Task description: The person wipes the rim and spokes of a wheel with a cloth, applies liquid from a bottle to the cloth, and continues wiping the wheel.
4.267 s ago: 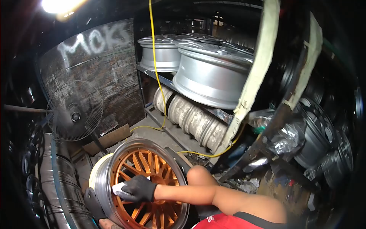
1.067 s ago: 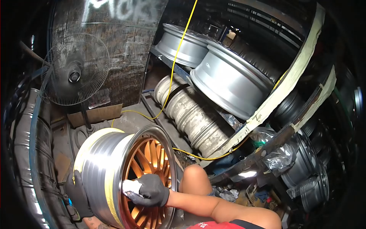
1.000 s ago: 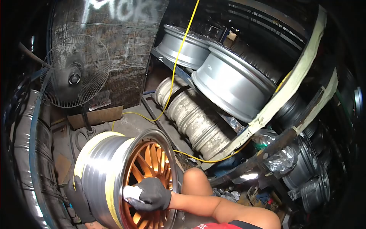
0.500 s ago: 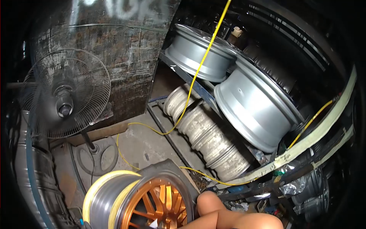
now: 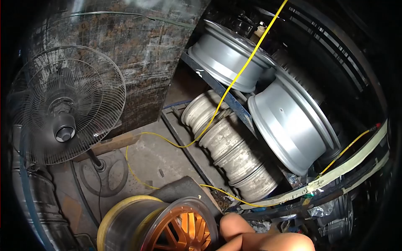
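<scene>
A wheel rim [image 5: 127,224] lies at the bottom centre, its barrel grey with yellow tape or covering around the edges. Its face has orange spokes [image 5: 194,228] inside a dark outer lip. Just right of the rim are my bare legs [image 5: 272,242], with part of a forearm [image 5: 233,244] across them at the bottom edge. Neither my left hand nor my right hand shows; both are outside the picture. What they touch or hold cannot be seen.
A fan [image 5: 63,121] stands left on a ring-shaped base [image 5: 102,190]. Silver rims [image 5: 289,121] rest on a rack [image 5: 234,106] above worn rims [image 5: 238,154]. A yellow hose [image 5: 234,79] crosses down to the floor. A dark metal panel [image 5: 138,62] stands behind.
The view has shifted, so the rim, fan and my legs sit slightly differently in the picture. The rim's barrel looks more smeared. A small white thing at its spokes is no longer visible.
</scene>
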The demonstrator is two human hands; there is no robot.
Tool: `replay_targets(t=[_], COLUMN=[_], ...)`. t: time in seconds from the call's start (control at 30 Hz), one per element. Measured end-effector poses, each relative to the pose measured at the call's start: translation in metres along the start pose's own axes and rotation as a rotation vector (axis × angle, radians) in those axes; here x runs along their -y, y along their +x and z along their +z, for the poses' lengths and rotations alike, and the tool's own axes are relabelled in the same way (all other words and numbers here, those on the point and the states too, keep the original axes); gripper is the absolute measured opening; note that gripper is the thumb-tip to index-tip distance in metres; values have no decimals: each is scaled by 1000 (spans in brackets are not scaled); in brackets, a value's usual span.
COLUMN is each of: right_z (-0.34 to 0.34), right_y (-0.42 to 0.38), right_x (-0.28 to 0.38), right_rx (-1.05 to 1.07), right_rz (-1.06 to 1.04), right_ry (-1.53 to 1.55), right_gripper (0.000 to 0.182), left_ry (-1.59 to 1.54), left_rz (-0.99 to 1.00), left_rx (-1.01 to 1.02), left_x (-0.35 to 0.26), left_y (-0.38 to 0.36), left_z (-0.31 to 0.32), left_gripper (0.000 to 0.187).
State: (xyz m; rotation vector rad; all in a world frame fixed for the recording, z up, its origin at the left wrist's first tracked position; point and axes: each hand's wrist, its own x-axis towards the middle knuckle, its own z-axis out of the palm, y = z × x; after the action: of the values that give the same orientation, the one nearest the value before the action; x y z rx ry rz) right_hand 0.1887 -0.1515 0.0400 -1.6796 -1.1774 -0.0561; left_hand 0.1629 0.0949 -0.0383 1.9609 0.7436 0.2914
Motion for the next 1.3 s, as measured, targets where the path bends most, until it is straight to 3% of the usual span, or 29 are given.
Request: replay_targets(t=[0.33,0.63,0.7,0.73,0.83,0.93,1.0,1.2,1.23,1.3], right_z=[3,5,-11,-12,-17,-35,-40,-18,-20,-24], right_y=[-34,-120,-139,-143,-174,-193,-197,-210,-207,-206], right_x=[13,63,78,87,88,104,111,91,100,99], right_rx=[38,20,22,-170,-236,-339,-405,-509,-518,-377], right_rz=[-22,-143,-90,-166,-203,-380,-452,-332,-290,-261], right_ry=[12,-71,-157,-103,-202,-191,-303,-395,-405,-361], right_gripper=[21,23,24,25,21,27,32,29,40,32], left_ry=[9,40,47,50,58,59,21,255,277,241], left_rz=[14,171,218,236,271,470,527,592,595,491], left_rx=[-77,-271,-287,-287,-214,-262,-279,-422,-435,-399], left_x=[24,64,74,74,56,19,22,18,17,-8], left_y=[-36,-136,-153,-159,-181,-214,-208,-187,-187,-215], left_z=[-1,-24,-30,-33,-35,-20,-12,0,-1,-10], left_gripper=[42,43,43,43,39,32,37,35,34,37])
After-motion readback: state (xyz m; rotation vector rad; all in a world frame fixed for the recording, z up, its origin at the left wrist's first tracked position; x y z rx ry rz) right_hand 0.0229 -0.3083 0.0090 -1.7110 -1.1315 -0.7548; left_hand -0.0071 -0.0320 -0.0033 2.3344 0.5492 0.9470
